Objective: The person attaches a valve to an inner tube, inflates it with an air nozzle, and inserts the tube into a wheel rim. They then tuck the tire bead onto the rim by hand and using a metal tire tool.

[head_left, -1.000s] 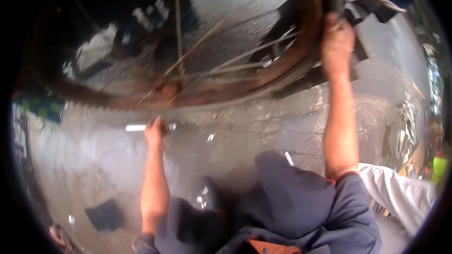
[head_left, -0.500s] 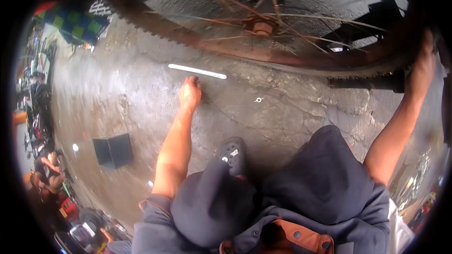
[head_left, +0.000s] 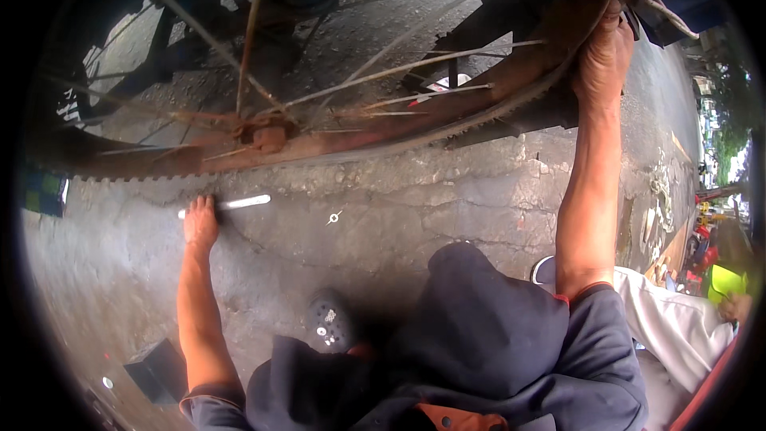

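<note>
A rusty spoked wheel with a knobbly tyre stretches across the top of the view, its rusty hub left of the middle. My right hand grips the wheel's edge at the upper right, fingers partly hidden behind the rim and tyre. Down on the concrete floor, a flat silver bar with rounded ends lies below the hub. My left hand has its fingers closed over the bar near its left end.
A small metal ring-shaped piece with two prongs lies on the floor. A dark angular block sits at lower left. Another person's pale trouser leg and dark shoe are close on my right, with a yellow-green object beyond.
My view has swung to the right. My left hand, earlier just below the silver bar, is now on it. My right hand still holds the wheel's edge.
</note>
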Demonstrator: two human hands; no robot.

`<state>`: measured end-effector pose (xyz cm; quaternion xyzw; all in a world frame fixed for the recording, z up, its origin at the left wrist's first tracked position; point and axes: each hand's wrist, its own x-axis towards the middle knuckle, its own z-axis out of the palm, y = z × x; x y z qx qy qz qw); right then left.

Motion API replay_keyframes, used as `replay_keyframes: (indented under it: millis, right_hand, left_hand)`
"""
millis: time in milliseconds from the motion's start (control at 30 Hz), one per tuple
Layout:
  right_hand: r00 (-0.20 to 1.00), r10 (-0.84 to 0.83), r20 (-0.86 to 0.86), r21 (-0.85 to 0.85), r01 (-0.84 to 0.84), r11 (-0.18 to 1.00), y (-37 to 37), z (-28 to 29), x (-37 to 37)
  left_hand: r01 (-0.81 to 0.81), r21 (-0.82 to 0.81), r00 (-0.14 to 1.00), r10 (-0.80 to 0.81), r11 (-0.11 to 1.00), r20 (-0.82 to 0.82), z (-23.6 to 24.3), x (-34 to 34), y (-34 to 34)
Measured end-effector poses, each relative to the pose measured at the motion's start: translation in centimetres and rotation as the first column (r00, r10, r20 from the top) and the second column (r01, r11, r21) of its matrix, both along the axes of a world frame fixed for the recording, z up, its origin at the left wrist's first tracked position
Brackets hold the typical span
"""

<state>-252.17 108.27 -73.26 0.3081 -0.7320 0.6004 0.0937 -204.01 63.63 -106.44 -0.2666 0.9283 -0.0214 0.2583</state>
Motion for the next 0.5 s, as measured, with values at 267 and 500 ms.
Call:
replay_keyframes:
  millis: [267, 500]
  right_hand:
    - [0.998, -0.061, -0.033, -0.093, 0.058, 0.994, -0.1, -4.0, 5.4]
    - [0.965, 0.014, 0.262, -0.317, 0.072, 0.946, 0.5, -10.6, 5.8]
  left_hand:
    - [0.124, -0.004, 0.989, -0.124, 0.992, -0.078, -0.4, 2.0, 0.1]
    - [0.106, 0.283, 0.903, 0.027, 0.953, -0.429, 10.7, 2.2, 7.6]
